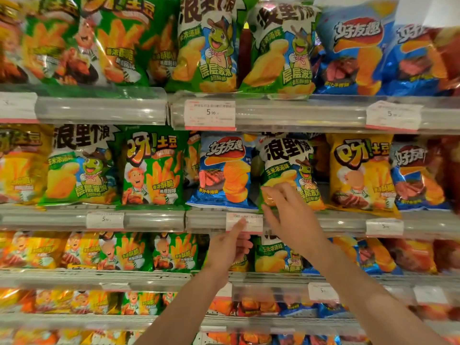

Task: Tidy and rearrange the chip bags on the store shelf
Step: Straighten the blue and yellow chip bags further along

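Right hand: my right hand [286, 207] is raised to the second shelf, fingers [278, 192] spread apart, tips touching the lower left corner of the frog bag [288, 168]; nothing is clamped.
Left hand: my left hand [230, 247] sits lower, fingers loosely curled, thumb pointing up at the price tag [251, 221] on the shelf rail [336, 222]; I cannot tell whether it touches the tag.
Frog bag: green and white, standing at the front edge of the second shelf, tilted slightly with its top leaning left, its bottom edge over the rail.
Blue bag: a blue bag [224, 170] stands just left of the frog bag, upright, close beside it.
Yellow bag: a yellow bag [361, 173] stands just right of the frog bag, at the same front edge.
Fries bag: a green fries bag [151, 168] stands left of the blue one.
Top shelf: two more frog bags side by side above, the left one [206, 43] over a 5.90 tag [210, 114].
Lower shelves: mixed green, yellow and blue bags, blurred.
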Tool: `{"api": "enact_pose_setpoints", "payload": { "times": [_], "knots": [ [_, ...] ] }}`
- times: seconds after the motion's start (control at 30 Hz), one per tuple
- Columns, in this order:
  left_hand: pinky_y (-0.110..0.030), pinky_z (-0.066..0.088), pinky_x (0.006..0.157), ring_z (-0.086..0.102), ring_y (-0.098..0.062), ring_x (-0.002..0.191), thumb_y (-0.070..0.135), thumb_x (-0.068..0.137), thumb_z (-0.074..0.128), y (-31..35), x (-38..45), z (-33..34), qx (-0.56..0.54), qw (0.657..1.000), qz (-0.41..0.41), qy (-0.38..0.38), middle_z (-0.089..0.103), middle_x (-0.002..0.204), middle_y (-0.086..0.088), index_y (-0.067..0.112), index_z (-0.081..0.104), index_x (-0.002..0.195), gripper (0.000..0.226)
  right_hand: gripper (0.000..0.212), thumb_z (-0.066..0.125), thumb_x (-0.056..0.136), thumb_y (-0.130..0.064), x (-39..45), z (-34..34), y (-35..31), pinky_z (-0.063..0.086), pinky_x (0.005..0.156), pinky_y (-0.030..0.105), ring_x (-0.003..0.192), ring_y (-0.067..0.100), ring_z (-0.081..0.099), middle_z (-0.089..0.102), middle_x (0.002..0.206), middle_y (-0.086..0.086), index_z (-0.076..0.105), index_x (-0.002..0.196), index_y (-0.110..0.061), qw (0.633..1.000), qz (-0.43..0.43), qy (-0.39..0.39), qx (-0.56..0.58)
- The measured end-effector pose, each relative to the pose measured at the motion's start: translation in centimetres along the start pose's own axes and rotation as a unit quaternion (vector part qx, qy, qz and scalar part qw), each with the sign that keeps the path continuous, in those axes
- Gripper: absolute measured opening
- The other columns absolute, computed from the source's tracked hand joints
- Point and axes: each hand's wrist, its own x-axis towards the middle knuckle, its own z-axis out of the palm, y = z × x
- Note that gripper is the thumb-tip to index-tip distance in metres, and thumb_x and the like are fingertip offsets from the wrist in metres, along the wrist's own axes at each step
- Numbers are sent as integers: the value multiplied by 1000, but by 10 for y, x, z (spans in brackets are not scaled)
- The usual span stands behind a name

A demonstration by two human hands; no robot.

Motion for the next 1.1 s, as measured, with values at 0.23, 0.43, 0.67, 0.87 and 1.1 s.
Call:
{"api": "enact_pose_setpoints", "payload": {
  "times": [0.23, 0.43, 0.67, 0.87, 1.1],
  "knots": [
    [-36, 56, 82, 64, -18, 65, 52, 87, 73, 2, 0, -1, 11, 1000, -7, -5, 75, 69, -7, 1, 77, 90, 51, 62, 57, 97, -46, 53, -2, -13, 50, 94, 40, 116, 29, 60, 62, 131, 11, 40, 150, -17, 996, 41, -74, 22],
    [-32, 54, 76, 64, -15, 62, 53, 86, 73, 4, -1, -2, 10, 1000, -12, -9, 75, 70, -7, 1, 78, 91, 53, 96, 54, 86, -72, 85, 3, -28, 49, 66, 36, 90, 29, 66, 57, 83, 0, 12, 158, -26, 977, 113, -179, 13],
    [-29, 53, 70, 64, -15, 61, 54, 86, 72, 5, -2, -3, 13, 1000, -13, -13, 76, 71, -7, 3, 78, 88, 51, 101, 68, 83, -61, 82, 9, -24, 44, 67, 32, 101, 29, 63, 65, 119, 9, 13, 160, -25, 986, 79, -141, 44],
    [-27, 52, 66, 64, -15, 60, 53, 88, 72, 7, -4, -3, 9, 1000, -13, -10, 75, 70, -8, 4, 77, 86, 49, 93, 62, 89, -60, 78, 13, -25, 39, 68, 31, 107, 28, 59, 62, 119, 11, 13, 160, -24, 991, 39, -128, -13],
    [-31, 55, 74, 64, -17, 65, 52, 87, 72, 3, -3, -3, 8, 1000, -6, -12, 75, 72, -8, 1, 78, 90, 51, 74, 60, 94, -50, 65, 16, -15, 50, 92, 38, 118, 28, 54, 59, 129, 11, 32, 154, -17, 996, 19, -78, 26]
  ]
}}
